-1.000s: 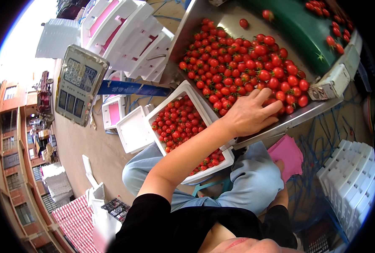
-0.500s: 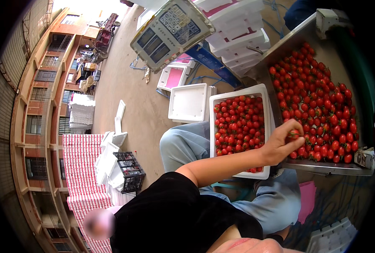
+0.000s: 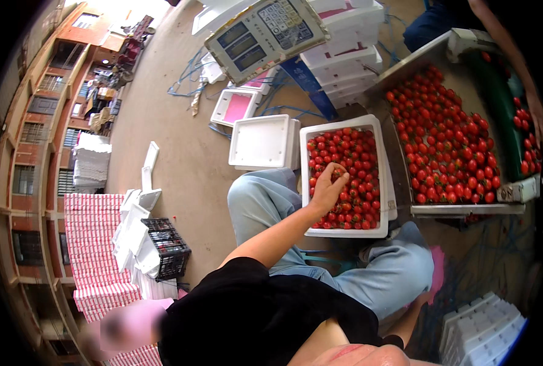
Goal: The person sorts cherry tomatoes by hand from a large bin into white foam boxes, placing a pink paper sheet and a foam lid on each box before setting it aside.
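"Cherry tomatoes [image 3: 361, 192], but where are they, reading left to right?"

"Past the red-and-white stack [image 3: 103, 244], the black crate [image 3: 172, 250] and the white foam lid [image 3: 259, 143], you come to a white foam box [image 3: 382, 183] full of them. More lie loose in the metal tray [image 3: 466, 210] to its right, and a few sit beyond the green roller [image 3: 502, 122], near a co-worker's hand [image 3: 538, 119]."

"And the person's own hands?"

"The left hand [image 3: 329, 189] is over the box, reaching in from its left side. Its fingers are curled, thumb near the fingertips; I can't make out whether a tomato is pinched there or the red belongs to fruit underneath. The right hand [image 3: 427, 297] is low beside the right knee, next to a pink sheet [image 3: 437, 268]; too little shows to judge its fingers."

"So which step is this?"

"I'd judge it to be handling single fruit at the box's top layer, either setting one in or picking one out."

"What does the next move call for?"

"A light touch, I think. If one is pinched, lower it into a gap before loosening; if not, close softly around one, without pressing its neighbours."
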### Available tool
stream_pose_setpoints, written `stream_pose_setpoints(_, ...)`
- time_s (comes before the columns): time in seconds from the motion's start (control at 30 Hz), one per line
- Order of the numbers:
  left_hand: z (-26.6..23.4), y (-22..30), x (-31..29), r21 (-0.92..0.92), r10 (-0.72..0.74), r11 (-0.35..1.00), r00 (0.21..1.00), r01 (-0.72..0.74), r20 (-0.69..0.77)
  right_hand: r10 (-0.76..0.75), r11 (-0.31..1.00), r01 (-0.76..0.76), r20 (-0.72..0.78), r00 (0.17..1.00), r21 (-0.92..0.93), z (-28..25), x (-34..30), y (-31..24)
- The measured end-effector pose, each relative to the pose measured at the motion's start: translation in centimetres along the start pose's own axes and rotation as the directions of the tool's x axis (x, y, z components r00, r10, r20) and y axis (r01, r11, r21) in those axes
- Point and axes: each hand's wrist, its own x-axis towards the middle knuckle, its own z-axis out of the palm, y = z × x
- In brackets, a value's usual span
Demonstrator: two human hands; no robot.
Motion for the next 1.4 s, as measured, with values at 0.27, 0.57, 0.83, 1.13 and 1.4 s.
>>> stream_pose_setpoints(0.27,-1.3,2.7,-2.3,0.485,0.514,0.710,0.847,-0.510,0.137,0.160,0.274,-0.299,0.263,0.951,0.914,-4.9,-3.2,-6.3)
stream_pose_setpoints(0.57,3.6,5.9,-12.1,-0.032,0.525,0.805,0.686,-0.593,0.504,-0.257,-0.027,-0.218,0.204,0.945,0.976,-11.8,-7.3,-14.8)
stream_pose_setpoints(0.83,6.0,9.3,-19.1,-0.302,0.423,0.894,0.397,-0.331,0.814,-0.465,0.135,0.088,-0.016,0.885,0.987,-17.9,-11.3,-28.3)
stream_pose_setpoints(1.13,3.9,7.2,-20.1,-0.613,0.207,0.724,0.749,0.315,0.629,-0.777,0.594,0.766,0.422,0.468,0.245,-12.3,-23.0,-53.3)
stream_pose_setpoints(1.4,-8.6,1.1,-14.8,-0.774,0.005,0.502,0.894,0.386,0.449,-0.857,0.338,0.719,0.118,0.502,-0.607,-7.2,1.4,-56.7)
